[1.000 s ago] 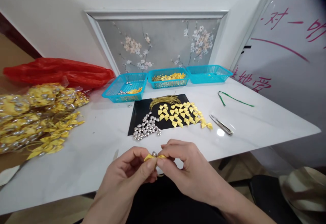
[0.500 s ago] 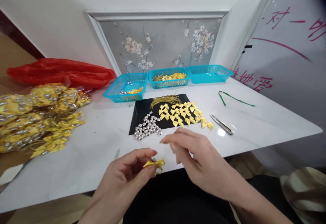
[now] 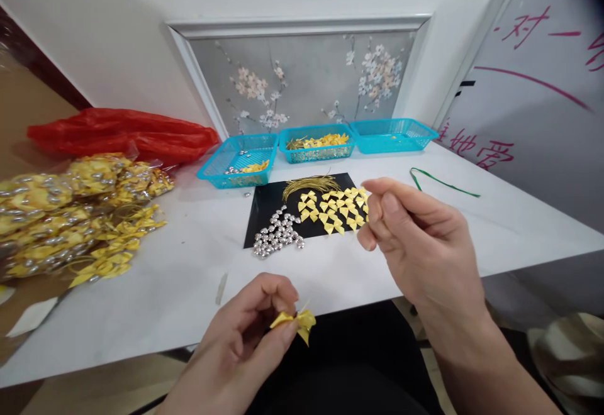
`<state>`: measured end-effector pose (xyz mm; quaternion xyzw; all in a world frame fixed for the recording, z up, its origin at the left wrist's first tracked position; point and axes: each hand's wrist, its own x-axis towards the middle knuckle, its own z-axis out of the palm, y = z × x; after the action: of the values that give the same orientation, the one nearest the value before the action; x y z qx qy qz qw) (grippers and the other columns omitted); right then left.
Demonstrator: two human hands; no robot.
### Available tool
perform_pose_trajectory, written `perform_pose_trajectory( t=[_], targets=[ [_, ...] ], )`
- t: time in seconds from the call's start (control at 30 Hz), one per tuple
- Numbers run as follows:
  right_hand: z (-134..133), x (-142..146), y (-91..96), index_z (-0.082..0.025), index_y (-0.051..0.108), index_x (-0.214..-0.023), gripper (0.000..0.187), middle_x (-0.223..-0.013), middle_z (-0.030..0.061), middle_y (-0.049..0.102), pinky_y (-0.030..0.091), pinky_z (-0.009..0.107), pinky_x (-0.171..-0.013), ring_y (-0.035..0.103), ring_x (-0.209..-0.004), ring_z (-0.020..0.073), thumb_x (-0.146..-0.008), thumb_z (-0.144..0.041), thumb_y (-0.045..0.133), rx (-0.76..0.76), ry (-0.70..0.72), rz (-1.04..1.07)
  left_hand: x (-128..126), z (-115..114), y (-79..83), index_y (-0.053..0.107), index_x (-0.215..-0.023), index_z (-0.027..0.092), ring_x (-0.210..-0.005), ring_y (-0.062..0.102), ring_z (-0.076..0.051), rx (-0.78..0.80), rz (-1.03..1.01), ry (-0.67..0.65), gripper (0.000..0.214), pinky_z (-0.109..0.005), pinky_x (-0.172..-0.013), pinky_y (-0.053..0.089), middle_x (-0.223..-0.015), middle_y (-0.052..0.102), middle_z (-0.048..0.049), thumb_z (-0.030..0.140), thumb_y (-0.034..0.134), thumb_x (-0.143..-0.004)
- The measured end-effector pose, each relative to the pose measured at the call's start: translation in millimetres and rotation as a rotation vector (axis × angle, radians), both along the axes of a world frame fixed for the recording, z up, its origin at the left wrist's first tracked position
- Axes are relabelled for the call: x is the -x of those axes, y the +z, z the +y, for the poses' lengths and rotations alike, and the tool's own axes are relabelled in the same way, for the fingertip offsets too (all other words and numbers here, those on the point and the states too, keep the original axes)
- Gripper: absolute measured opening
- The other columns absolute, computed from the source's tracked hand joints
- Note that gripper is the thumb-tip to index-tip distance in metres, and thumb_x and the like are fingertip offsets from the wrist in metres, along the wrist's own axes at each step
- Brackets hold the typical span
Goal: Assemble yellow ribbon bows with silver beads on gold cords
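Note:
My left hand (image 3: 257, 327) pinches a yellow ribbon bow (image 3: 306, 323) between thumb and fingers, just over the table's front edge. A thin, pale strand stands up from the bow's middle. Raised to the right, my right hand (image 3: 415, 239) has thumb and forefinger pressed together; whatever is in that pinch is too fine to make out. Behind the hands, several yellow bows (image 3: 333, 207) lie in rows on a black mat (image 3: 255, 214). Silver beads (image 3: 276, 236) are heaped at the mat's front left, and a bundle of gold cords (image 3: 311, 183) lies along its back.
Three blue baskets stand along the wall: the left one (image 3: 212, 173) with beads and bows, the middle one (image 3: 317, 154) with yellow pieces, the right one (image 3: 394, 141). Bagged yellow bows (image 3: 89, 207) and a red bag (image 3: 127, 135) fill the left. A green ribbon (image 3: 446, 182) lies right.
My right hand has risen and moved right, away from the bow, its fingers closing into a pinch. It now covers the snips. The bow in my left hand has tilted slightly.

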<state>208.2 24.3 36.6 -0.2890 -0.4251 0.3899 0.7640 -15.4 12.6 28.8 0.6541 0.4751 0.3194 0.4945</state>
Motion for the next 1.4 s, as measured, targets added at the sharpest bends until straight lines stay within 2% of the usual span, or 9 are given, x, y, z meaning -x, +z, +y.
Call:
perform_pose_trajectory(
  t=[0.1, 0.2, 0.37, 0.5, 0.7, 0.9, 1.17, 1.3, 1.4],
  targets=[
    [-2, -1, 2.4, -0.023, 0.082, -0.099, 0.017, -0.068, -0.0043, 0.052, 0.053, 0.024, -0.051, 0.040, -0.055, 0.0081, -0.094, -0.019, 0.066, -0.012, -0.081, -0.002, -8, -8, 2.0, 0.069, -0.082, 0.028, -0.065, 0.051, -0.017, -0.024, -0.030, 0.051, 0.018, -0.025, -0.057, 0.042, -0.071, 0.058, 0.0009, 0.045, 0.069, -0.088],
    [-5, -1, 3.7, -0.024, 0.081, -0.101, 0.017, -0.069, -0.0037, 0.051, 0.051, 0.025, -0.050, 0.041, -0.057, 0.0093, -0.095, -0.020, 0.066, -0.047, -0.165, -0.037, -13, -11, 1.1, 0.069, -0.083, 0.028, -0.064, 0.048, -0.017, -0.049, -0.052, 0.045, 0.020, -0.026, -0.056, 0.040, -0.071, 0.057, 0.0008, 0.047, 0.068, -0.090],
    [-10, -4, 8.3, -0.025, 0.081, -0.102, 0.018, -0.067, -0.0034, 0.049, 0.047, 0.027, -0.049, 0.042, -0.058, 0.0113, -0.096, -0.018, 0.066, -0.090, -0.350, -0.107, -14, -9, -1.8, 0.067, -0.085, 0.030, -0.068, 0.050, -0.016, -0.127, -0.042, 0.038, 0.014, -0.024, -0.060, 0.041, -0.075, 0.057, 0.0019, 0.041, 0.065, -0.093],
    [-10, -10, 15.1, -0.027, 0.081, -0.098, 0.017, -0.070, -0.0025, 0.055, 0.042, 0.026, -0.045, 0.041, -0.055, 0.0098, -0.096, -0.018, 0.067, -0.099, -0.495, -0.120, -14, -10, -3.7, 0.066, -0.085, 0.031, -0.068, 0.050, -0.016, -0.188, -0.007, 0.020, 0.013, -0.024, -0.062, 0.042, -0.076, 0.056, 0.0024, 0.037, 0.060, -0.095],
    [-10, -17, 16.7, -0.022, 0.082, -0.096, 0.013, -0.068, -0.0012, 0.058, 0.038, 0.027, -0.042, 0.042, -0.053, 0.0097, -0.092, -0.016, 0.071, -0.123, -0.530, -0.078, -15, -12, -4.2, 0.066, -0.086, 0.031, -0.069, 0.051, -0.017, -0.197, 0.041, 0.004, 0.015, -0.027, -0.063, 0.042, -0.076, 0.057, 0.0015, 0.039, 0.059, -0.096],
    [-9, -26, 14.1, -0.019, 0.082, -0.095, 0.012, -0.066, -0.0015, 0.057, 0.034, 0.026, -0.040, 0.039, -0.050, 0.0080, -0.090, -0.013, 0.072, -0.121, -0.546, -0.057, -17, -13, -2.3, 0.064, -0.085, 0.029, -0.070, 0.050, -0.019, -0.127, -0.003, 0.004, 0.017, -0.029, -0.057, 0.039, -0.076, 0.056, 0.0003, 0.043, 0.060, -0.094],
    [-10, -28, 7.0, -0.020, 0.082, -0.097, 0.013, -0.067, -0.0026, 0.055, 0.031, 0.025, -0.041, 0.038, -0.048, 0.0059, -0.092, -0.016, 0.071, -0.074, -0.579, -0.116, -11, -16, 0.1, 0.062, -0.085, 0.028, -0.064, 0.044, -0.016, 0.007, -0.053, -0.007, 0.027, -0.029, -0.055, 0.035, -0.071, 0.054, 0.0022, 0.053, 0.062, -0.093],
    [-12, -28, 6.0, -0.021, 0.082, -0.098, 0.013, -0.068, -0.0022, 0.056, 0.030, 0.024, -0.041, 0.038, -0.047, 0.0053, -0.092, -0.017, 0.071, -0.043, -0.591, -0.124, -9, -18, -1.1, 0.061, -0.083, 0.028, -0.068, 0.045, -0.016, 0.016, -0.069, 0.009, 0.029, -0.029, -0.053, 0.032, -0.075, 0.053, 0.0013, 0.056, 0.064, -0.092],
    [-13, -28, 8.2, -0.021, 0.082, -0.098, 0.013, -0.066, -0.0023, 0.056, 0.029, 0.024, -0.041, 0.037, -0.047, 0.0056, -0.092, -0.016, 0.071, -0.030, -0.592, -0.114, -11, -18, 0.7, 0.060, -0.079, 0.028, -0.072, 0.047, -0.017, -0.009, -0.112, 0.027, 0.031, -0.028, -0.055, 0.034, -0.076, 0.053, 0.0012, 0.056, 0.066, -0.091]
  ],
)
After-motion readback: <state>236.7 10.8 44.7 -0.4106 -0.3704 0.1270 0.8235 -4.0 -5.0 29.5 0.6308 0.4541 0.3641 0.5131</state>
